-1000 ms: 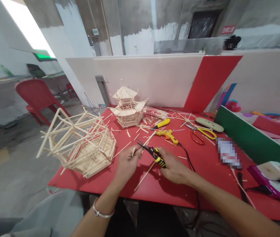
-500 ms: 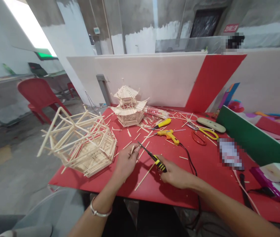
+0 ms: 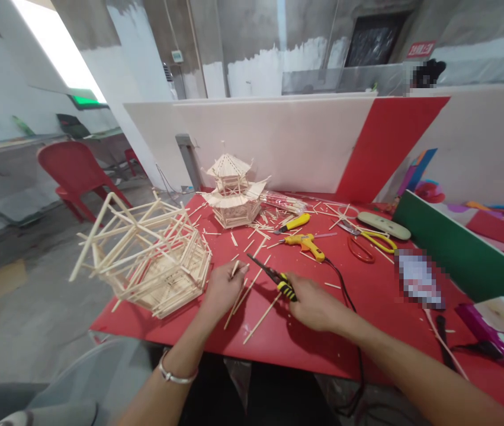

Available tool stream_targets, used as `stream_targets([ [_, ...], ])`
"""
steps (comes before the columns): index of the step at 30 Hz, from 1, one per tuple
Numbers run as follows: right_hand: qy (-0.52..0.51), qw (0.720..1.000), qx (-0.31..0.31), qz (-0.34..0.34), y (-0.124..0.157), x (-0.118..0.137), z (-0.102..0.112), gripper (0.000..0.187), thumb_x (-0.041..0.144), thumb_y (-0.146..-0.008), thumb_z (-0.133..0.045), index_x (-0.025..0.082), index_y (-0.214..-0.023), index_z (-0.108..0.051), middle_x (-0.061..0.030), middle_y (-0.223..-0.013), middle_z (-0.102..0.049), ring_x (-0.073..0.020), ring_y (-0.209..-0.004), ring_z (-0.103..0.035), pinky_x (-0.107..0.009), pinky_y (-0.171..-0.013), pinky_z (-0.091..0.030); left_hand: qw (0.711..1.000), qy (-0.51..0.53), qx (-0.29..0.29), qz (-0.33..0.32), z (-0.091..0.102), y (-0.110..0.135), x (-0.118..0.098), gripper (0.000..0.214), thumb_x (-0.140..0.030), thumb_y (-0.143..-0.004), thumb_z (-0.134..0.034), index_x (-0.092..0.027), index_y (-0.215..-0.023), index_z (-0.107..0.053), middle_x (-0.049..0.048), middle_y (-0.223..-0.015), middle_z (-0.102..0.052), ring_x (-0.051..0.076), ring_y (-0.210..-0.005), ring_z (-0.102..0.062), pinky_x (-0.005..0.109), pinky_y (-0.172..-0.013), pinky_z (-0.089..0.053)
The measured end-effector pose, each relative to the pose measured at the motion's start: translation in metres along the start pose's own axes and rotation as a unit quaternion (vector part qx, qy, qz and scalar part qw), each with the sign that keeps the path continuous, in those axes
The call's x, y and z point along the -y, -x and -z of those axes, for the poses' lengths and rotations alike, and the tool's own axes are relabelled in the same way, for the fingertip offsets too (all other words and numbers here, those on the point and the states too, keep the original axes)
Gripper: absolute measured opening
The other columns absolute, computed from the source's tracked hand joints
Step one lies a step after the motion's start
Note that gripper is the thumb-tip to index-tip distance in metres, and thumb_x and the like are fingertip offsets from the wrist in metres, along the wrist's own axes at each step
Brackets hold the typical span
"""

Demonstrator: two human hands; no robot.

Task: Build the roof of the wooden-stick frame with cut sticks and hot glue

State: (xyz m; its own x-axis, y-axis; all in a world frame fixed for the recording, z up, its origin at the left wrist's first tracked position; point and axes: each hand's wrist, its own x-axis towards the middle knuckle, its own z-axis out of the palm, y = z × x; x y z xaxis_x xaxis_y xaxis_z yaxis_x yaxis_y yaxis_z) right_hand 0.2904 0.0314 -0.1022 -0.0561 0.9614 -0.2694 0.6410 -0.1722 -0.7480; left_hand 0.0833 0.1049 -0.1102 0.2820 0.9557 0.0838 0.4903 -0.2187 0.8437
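My left hand [image 3: 221,288] pinches a short bamboo stick piece [image 3: 235,268] just above the red table [image 3: 305,337], close to the right side of a large open stick frame [image 3: 145,254]. My right hand [image 3: 311,302] grips yellow-and-black cutting pliers [image 3: 273,277] by the handles, jaws pointing up-left toward the left hand. Long loose sticks [image 3: 260,316] lie on the table between and under both hands.
A finished stick pagoda [image 3: 233,192] stands at the back. A yellow glue gun [image 3: 305,243] with black cord, a yellow utility knife [image 3: 294,222], scissors [image 3: 369,241] and scattered stick offcuts lie mid-table. A green board [image 3: 451,248] borders the right. A red chair [image 3: 71,174] stands left.
Both hands have lowered toward the table and drifted apart a little; the pliers have come away from the stick piece, which stays in my left hand.
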Motion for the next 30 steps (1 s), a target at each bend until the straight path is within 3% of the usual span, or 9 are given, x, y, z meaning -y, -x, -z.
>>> stream_targets([
  [2, 0.054, 0.998, -0.022, -0.04, -0.019, 0.002, 0.01, 0.027, 0.023, -0.065, -0.059, 0.021, -0.091, -0.052, -0.01, -0.092, -0.061, -0.0268, -0.089, -0.056, -0.034, -0.073, -0.036, 0.999, -0.023, -0.009, 0.02, -0.001, -0.007, 0.005, 0.026, -0.035, -0.084, -0.048, -0.018, -0.065, -0.055, -0.0048, -0.053, -0.045, 0.013, -0.054, -0.043, 0.024, -0.056, -0.033],
  [4, 0.024, 0.995, 0.041, -0.084, -0.043, 0.007, 0.017, 0.023, 0.02, -0.062, -0.063, 0.02, -0.083, -0.053, -0.0102, -0.087, -0.063, -0.0283, -0.09, -0.057, -0.034, -0.072, -0.038, 0.997, -0.07, -0.028, 0.031, -0.002, -0.016, 0.01, 0.029, -0.035, -0.086, -0.046, -0.018, -0.065, -0.055, -0.0041, -0.054, -0.047, 0.013, -0.055, -0.046, 0.024, -0.056, -0.033],
  [8, -0.077, 0.972, 0.179, -0.129, -0.092, 0.013, 0.022, 0.013, 0.011, -0.053, -0.058, 0.018, -0.062, -0.051, -0.0031, -0.056, -0.056, -0.021, -0.063, -0.058, -0.03, -0.059, -0.043, 0.979, -0.19, -0.053, 0.052, 0.0, -0.031, 0.021, 0.029, -0.028, -0.087, -0.044, -0.018, -0.065, -0.058, -0.0005, -0.055, -0.052, 0.016, -0.057, -0.051, 0.025, -0.056, -0.033],
  [14, -0.238, 0.907, 0.296, -0.185, -0.129, 0.008, 0.027, 0.022, 0.012, -0.049, -0.049, 0.017, -0.07, -0.052, -0.0038, -0.061, -0.062, -0.0187, -0.062, -0.063, -0.031, -0.06, -0.053, 0.942, -0.327, -0.043, 0.066, -0.003, -0.031, 0.036, 0.02, -0.016, -0.084, -0.049, -0.012, -0.075, -0.067, 0.0129, -0.086, -0.063, 0.021, -0.075, -0.061, 0.03, -0.068, -0.041],
  [17, -0.287, 0.873, 0.333, -0.213, -0.13, 0.005, 0.032, 0.028, 0.014, -0.049, -0.046, 0.014, -0.075, -0.055, -0.0097, -0.069, -0.068, -0.0228, -0.071, -0.069, -0.036, -0.065, -0.057, 0.897, -0.434, -0.018, 0.079, -0.012, -0.032, 0.038, 0.025, -0.012, -0.087, -0.043, -0.009, -0.092, -0.067, 0.0171, -0.099, -0.061, 0.022, -0.076, -0.063, 0.03, -0.067, -0.044],
  [19, -0.313, 0.858, 0.341, -0.223, -0.126, 0.004, 0.033, 0.031, 0.014, -0.049, -0.045, 0.013, -0.078, -0.057, -0.0127, -0.075, -0.07, -0.0241, -0.077, -0.07, -0.038, -0.069, -0.057, 0.885, -0.457, -0.003, 0.088, -0.016, -0.036, 0.04, 0.029, -0.007, -0.087, -0.039, -0.009, -0.097, -0.066, 0.0174, -0.098, -0.062, 0.022, -0.075, -0.064, 0.03, -0.066, -0.045],
  [23, -0.386, 0.834, 0.327, -0.221, -0.11, -0.004, 0.034, 0.033, 0.013, -0.05, -0.046, 0.011, -0.081, -0.058, -0.0147, -0.078, -0.072, -0.0261, -0.08, -0.071, -0.042, -0.075, -0.057, 0.89, -0.448, 0.019, 0.082, -0.018, -0.042, 0.044, 0.029, -0.005, -0.087, -0.039, -0.008, -0.095, -0.067, 0.0161, -0.09, -0.065, 0.023, -0.08, -0.065, 0.03, -0.069, -0.046],
  [26, -0.415, 0.84, 0.298, -0.184, -0.093, -0.013, 0.033, 0.035, 0.01, -0.051, -0.048, 0.01, -0.084, -0.061, -0.0133, -0.079, -0.073, -0.0259, -0.079, -0.072, -0.042, -0.078, -0.056, 0.894, -0.441, 0.026, 0.076, -0.016, -0.04, 0.047, 0.027, -0.009, -0.089, -0.039, -0.009, -0.094, -0.066, 0.0156, -0.089, -0.065, 0.023, -0.08, -0.064, 0.031, -0.071, -0.045],
  [30, -0.426, 0.851, 0.273, -0.142, -0.066, -0.019, 0.031, 0.032, 0.01, -0.052, -0.05, 0.01, -0.081, -0.063, -0.0129, -0.08, -0.073, -0.0266, -0.079, -0.071, -0.044, -0.081, -0.055, 0.911, -0.41, 0.004, 0.053, -0.013, -0.03, 0.041, 0.027, -0.032, -0.093, -0.046, -0.012, -0.097, -0.064, 0.0161, -0.099, -0.063, 0.025, -0.084, -0.063, 0.033, -0.074, -0.045],
])
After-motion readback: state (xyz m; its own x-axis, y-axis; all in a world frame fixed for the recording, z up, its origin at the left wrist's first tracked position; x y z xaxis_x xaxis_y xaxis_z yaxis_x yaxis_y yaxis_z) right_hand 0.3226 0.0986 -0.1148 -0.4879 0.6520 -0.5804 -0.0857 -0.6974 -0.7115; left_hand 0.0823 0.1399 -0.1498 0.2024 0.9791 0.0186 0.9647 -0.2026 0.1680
